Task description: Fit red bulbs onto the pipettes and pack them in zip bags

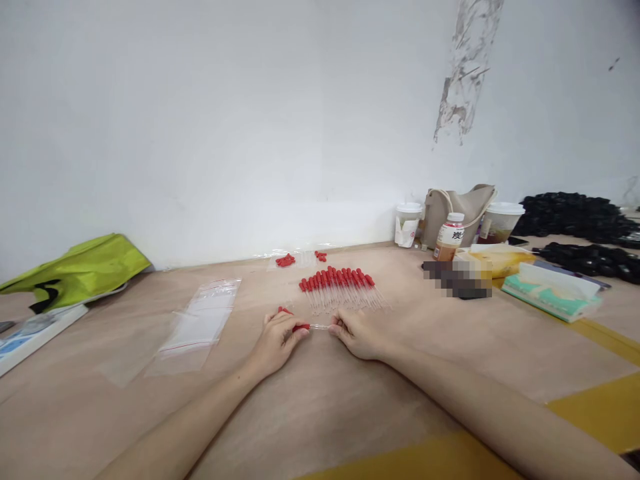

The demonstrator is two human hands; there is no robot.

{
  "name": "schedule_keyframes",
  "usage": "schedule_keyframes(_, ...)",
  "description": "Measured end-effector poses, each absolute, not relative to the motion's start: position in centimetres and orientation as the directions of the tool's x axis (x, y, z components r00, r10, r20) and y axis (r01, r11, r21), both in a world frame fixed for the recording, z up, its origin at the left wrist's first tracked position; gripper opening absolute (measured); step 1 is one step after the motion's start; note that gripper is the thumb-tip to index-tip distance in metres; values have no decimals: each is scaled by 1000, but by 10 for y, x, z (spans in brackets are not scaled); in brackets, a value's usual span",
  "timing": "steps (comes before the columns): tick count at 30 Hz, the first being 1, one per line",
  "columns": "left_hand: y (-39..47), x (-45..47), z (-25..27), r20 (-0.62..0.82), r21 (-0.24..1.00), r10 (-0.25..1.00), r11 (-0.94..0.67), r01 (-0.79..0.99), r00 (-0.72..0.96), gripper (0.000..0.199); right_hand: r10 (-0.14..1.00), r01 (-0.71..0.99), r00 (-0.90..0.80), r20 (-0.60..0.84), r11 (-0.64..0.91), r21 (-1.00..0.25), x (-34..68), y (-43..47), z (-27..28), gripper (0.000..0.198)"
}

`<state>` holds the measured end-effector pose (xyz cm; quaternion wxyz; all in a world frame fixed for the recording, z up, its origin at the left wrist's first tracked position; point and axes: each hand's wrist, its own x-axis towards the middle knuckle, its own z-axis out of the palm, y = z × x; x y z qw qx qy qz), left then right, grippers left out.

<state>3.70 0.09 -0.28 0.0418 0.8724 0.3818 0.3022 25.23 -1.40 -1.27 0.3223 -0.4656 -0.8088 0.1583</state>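
On the near side of the row of red-topped droppers (331, 275), the left hand (274, 341) clasps a red bulb (302, 327) and the right hand (359, 333) pinches a clear tube (319, 327), seemingly joining them, so the next move calls for straight, steady pressure.

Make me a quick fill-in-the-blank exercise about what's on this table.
The clear tube runs between the right hand and the left hand, its coloured end in the ____ hand.
Beyond the hands, the droppers have bulbs coloured ____.
The drink bottle has a cap coloured ____.
The tissue pack lies on the picture's ____ side.

Missing words: left, red, white, right.
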Motion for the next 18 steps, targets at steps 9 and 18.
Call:
schedule_keyframes(9,-5,42,0,498,324,668,-734,596,553,16,851,587,-373,369,525,-617,254,-12,-11,12)
schedule_keyframes(18,-7,45,0,556,147,556,-797,585,618,20,830,712,-404,385,550,-437,255,-16,-3,10)
